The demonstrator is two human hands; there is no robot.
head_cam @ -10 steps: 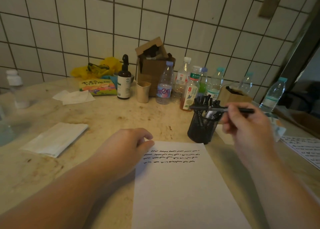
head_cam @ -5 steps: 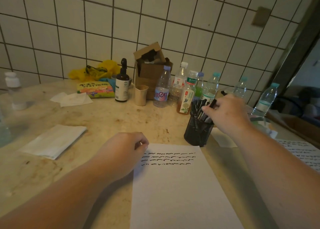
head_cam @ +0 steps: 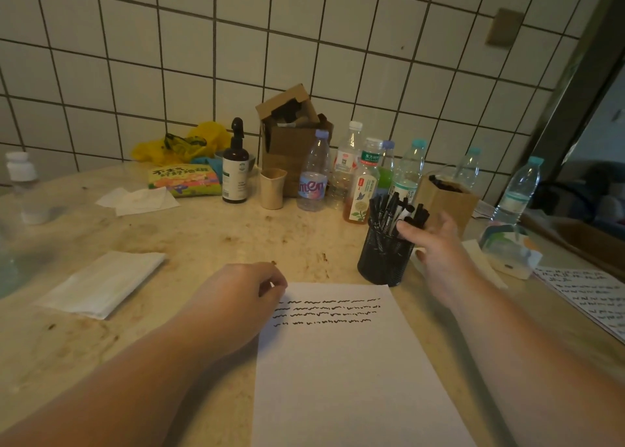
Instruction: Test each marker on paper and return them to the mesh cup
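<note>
1. Markers point(head_cam: 394, 210) now all stand in the mesh cup point(head_cam: 384, 260); a second ago you held one level above it in your right hand point(head_cam: 436, 247), and half a second ago that hand was down over the cup. The one you tested has gone back in.
2. Your right hand now sits just right of the cup, its fingers loosely spread, the thumb touching the marker tops at the rim. It grips nothing that I can see, though whether the thumb has begun to pick out the next marker I cannot tell.
3. Your left hand point(head_cam: 236, 301) has not moved: its fingers are curled and it rests on the near-left corner of the paper point(head_cam: 341, 372), holding the sheet down. I see nothing inside its grip.
4. The paper lies just near of the cup, with four rows of black squiggles across its far end and the rest bare. I judge one cycle closed and the next draw due; many markers wait, and none shows which are tested.
5. The desk point(head_cam: 203, 243) is pale, stained stone. A folded cloth point(head_cam: 98, 282) lies left, bottles point(head_cam: 313, 176) and a carton point(head_cam: 291, 139) stand far against a tiled wall point(head_cam: 304, 41), and another marked sheet point(head_cam: 588, 298) lies right.
</note>
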